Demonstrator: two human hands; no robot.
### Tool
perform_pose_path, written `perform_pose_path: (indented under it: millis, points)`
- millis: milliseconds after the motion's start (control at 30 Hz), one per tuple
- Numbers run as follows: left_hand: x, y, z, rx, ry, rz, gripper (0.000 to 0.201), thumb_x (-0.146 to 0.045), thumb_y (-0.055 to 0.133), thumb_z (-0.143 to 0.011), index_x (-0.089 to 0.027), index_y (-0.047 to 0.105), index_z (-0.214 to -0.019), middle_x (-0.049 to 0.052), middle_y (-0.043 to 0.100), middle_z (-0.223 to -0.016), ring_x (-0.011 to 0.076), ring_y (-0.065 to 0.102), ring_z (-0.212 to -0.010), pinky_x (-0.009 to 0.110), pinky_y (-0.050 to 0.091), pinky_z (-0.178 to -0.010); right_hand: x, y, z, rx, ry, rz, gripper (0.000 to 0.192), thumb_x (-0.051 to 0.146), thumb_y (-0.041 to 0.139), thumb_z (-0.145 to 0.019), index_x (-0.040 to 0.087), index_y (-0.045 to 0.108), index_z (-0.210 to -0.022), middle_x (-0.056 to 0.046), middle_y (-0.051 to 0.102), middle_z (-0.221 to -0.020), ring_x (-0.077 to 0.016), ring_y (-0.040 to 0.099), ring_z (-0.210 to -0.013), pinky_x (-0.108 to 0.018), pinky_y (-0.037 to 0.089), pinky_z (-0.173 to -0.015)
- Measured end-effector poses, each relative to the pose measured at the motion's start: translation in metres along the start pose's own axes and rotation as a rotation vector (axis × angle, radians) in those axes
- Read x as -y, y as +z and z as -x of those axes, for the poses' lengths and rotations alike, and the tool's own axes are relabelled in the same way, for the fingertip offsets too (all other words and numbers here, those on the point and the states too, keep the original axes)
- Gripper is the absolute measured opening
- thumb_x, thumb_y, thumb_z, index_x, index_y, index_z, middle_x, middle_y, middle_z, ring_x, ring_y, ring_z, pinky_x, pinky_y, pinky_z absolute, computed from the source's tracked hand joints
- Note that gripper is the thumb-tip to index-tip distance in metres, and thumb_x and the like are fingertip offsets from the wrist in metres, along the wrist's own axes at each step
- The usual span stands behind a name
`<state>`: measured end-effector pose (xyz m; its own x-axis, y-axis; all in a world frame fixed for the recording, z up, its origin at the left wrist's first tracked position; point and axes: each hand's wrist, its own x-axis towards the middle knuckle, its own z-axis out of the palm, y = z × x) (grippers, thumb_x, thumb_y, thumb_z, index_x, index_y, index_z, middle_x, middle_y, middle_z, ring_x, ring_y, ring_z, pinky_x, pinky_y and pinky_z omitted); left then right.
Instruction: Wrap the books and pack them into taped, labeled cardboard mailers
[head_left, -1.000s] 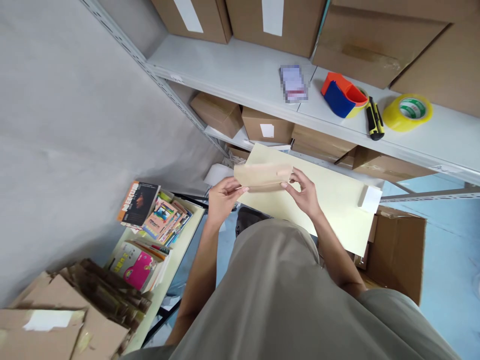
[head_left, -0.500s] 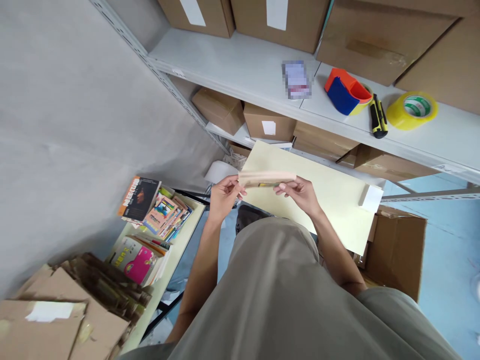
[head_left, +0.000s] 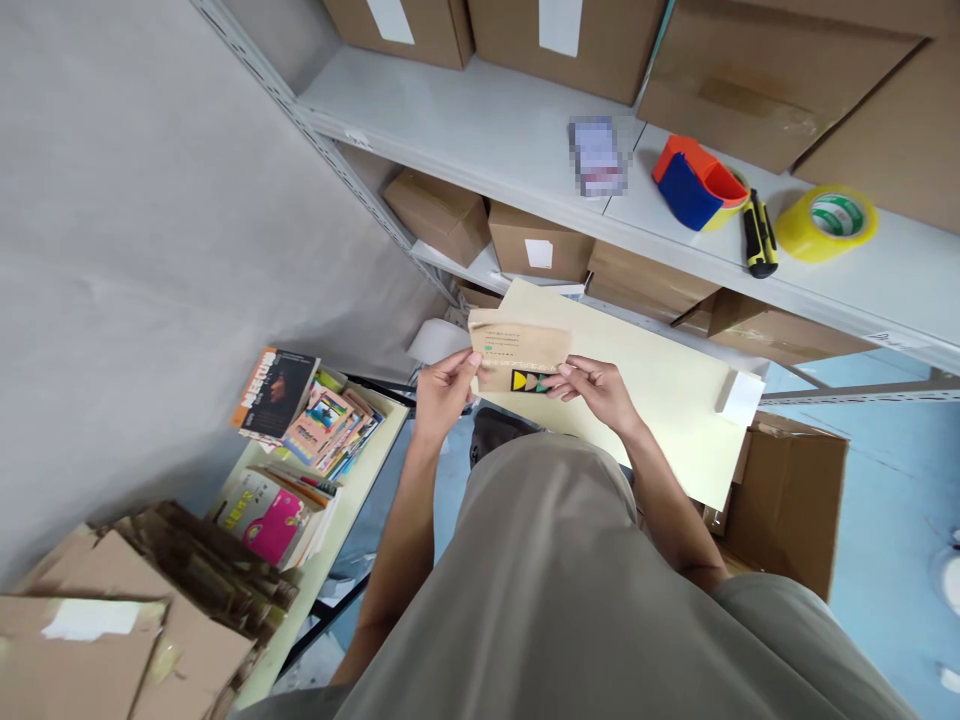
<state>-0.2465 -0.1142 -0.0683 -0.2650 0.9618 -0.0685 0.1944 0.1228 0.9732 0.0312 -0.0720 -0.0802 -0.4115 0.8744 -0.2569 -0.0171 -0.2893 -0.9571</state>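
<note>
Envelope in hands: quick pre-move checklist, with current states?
1. Left hand grips the brown envelope at its left edge: ok.
2. Right hand pinches its lower right edge: ok.
3. Printed side faces the camera: ok.
4. Flap sealed: cannot tell.
5. Cream board beneath has bare space: ok.
6. Tape dispenser, knife and tape roll lie on the shelf, apart from both hands: ok.

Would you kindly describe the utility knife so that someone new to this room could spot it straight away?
Look at the grey metal shelf running below the row of cardboard boxes. Toward its right end, the utility knife lies flat between the red and blue tape dispenser and the yellow tape roll. It is the only slim, black-and-yellow thing there; its neighbours are round or bulky.
</note>
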Motion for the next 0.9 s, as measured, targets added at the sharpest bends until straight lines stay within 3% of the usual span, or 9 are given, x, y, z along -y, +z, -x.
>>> perform_pose_path:
  millis: [67, 167, 300, 400, 500, 600, 667, 767, 900]
  points:
    - [0.003, -0.001, 0.002, 0.022, 0.007, 0.076, 0.064, -0.081, 0.081, -0.095, -0.019, 0.089, -0.107, 0.006, 0.083, -0.084, 0.0145, 0.064, -0.055, 0.029, 0.054, -0.055, 0.001, -0.004, 0.001, -0.016, -0.039, -0.018, 0.072, 0.094, 0.077, -0.092, 0.026, 0.081, -0.117, -0.008, 0.089, -0.099, -0.0252, 0.085, -0.087, -0.038, 0.07, -0.08]
    - [0.006, 0.001, 0.006, 0.026, 0.025, 0.234, 0.065, -0.083, 0.078, -0.096, -0.022, 0.091, -0.116, 0.009, 0.088, -0.1, 0.0212, 0.079, -0.074, 0.033, 0.063, -0.069, 0.002, -0.009, 0.0, -0.113, -0.127, 0.021, 0.064, 0.088, 0.076, -0.098, 0.027, 0.085, -0.116, -0.003, 0.083, -0.09, -0.0218, 0.078, -0.082, -0.038, 0.07, -0.079]
    - [0.008, 0.009, 0.009, -0.066, 0.096, 0.181, 0.053, -0.073, 0.091, -0.089, -0.024, 0.09, -0.107, 0.009, 0.089, -0.104, 0.0244, 0.081, -0.086, 0.036, 0.064, -0.076, -0.002, -0.01, -0.008, -0.168, -0.222, 0.085, 0.051, 0.077, 0.085, -0.097, 0.03, 0.086, -0.114, -0.001, 0.08, -0.089, -0.0199, 0.073, -0.082, -0.037, 0.069, -0.082]
    - [0.006, 0.02, 0.009, -0.133, 0.113, 0.104, 0.051, -0.069, 0.096, -0.085, -0.023, 0.083, -0.104, 0.007, 0.088, -0.1, 0.0225, 0.08, -0.085, 0.035, 0.064, -0.078, -0.005, -0.003, -0.015, -0.199, -0.279, 0.122, 0.053, 0.077, 0.084, -0.097, 0.031, 0.086, -0.123, -0.009, 0.085, -0.128, -0.0288, 0.079, -0.125, -0.044, 0.069, -0.106]
    - [0.004, 0.036, 0.013, -0.189, 0.118, 0.109, 0.046, -0.06, 0.096, -0.088, -0.025, 0.07, -0.103, 0.006, 0.087, -0.103, 0.0219, 0.083, -0.088, 0.035, 0.067, -0.083, -0.008, 0.013, -0.016, -0.176, -0.247, 0.08, 0.064, 0.078, 0.085, -0.095, 0.034, 0.083, -0.142, -0.01, 0.075, -0.16, -0.0357, 0.066, -0.156, -0.053, 0.063, -0.122]
    - [0.005, 0.056, 0.025, -0.178, 0.19, -0.005, 0.034, -0.048, 0.093, -0.094, -0.026, 0.067, -0.096, 0.006, 0.088, -0.107, 0.0236, 0.085, -0.092, 0.039, 0.069, -0.089, -0.01, 0.031, -0.014, -0.084, -0.202, -0.032, 0.074, 0.077, 0.091, -0.09, 0.032, 0.08, -0.148, -0.011, 0.077, -0.156, -0.0367, 0.072, -0.148, -0.053, 0.065, -0.119]
    - [0.005, 0.066, 0.035, -0.065, 0.245, -0.124, 0.025, -0.043, 0.092, -0.095, -0.027, 0.073, -0.098, 0.006, 0.088, -0.108, 0.0255, 0.085, -0.096, 0.043, 0.069, -0.096, -0.013, 0.038, -0.014, -0.08, -0.18, -0.074, 0.071, 0.077, 0.091, -0.09, 0.029, 0.082, -0.141, -0.01, 0.084, -0.141, -0.0346, 0.078, -0.134, -0.048, 0.069, -0.111]
    - [0.003, 0.068, 0.042, 0.112, 0.286, -0.202, 0.027, -0.04, 0.09, -0.099, -0.029, 0.081, -0.122, 0.008, 0.088, -0.124, 0.0286, 0.086, -0.111, 0.047, 0.068, -0.108, -0.019, 0.034, -0.016, -0.117, -0.092, -0.135, 0.068, 0.082, 0.086, -0.091, 0.028, 0.081, -0.132, -0.006, 0.088, -0.117, -0.0293, 0.083, -0.11, -0.043, 0.072, -0.095]
    - [0.007, 0.048, 0.029, -0.044, 0.267, -0.23, 0.038, -0.044, 0.082, -0.106, -0.027, 0.078, -0.141, 0.013, 0.08, -0.15, 0.0333, 0.075, -0.142, 0.053, 0.057, -0.128, -0.029, 0.017, -0.02, -0.117, 0.01, -0.203, 0.071, 0.081, 0.089, -0.087, 0.03, 0.078, -0.136, -0.004, 0.088, -0.11, -0.0263, 0.084, -0.102, -0.041, 0.072, -0.09]
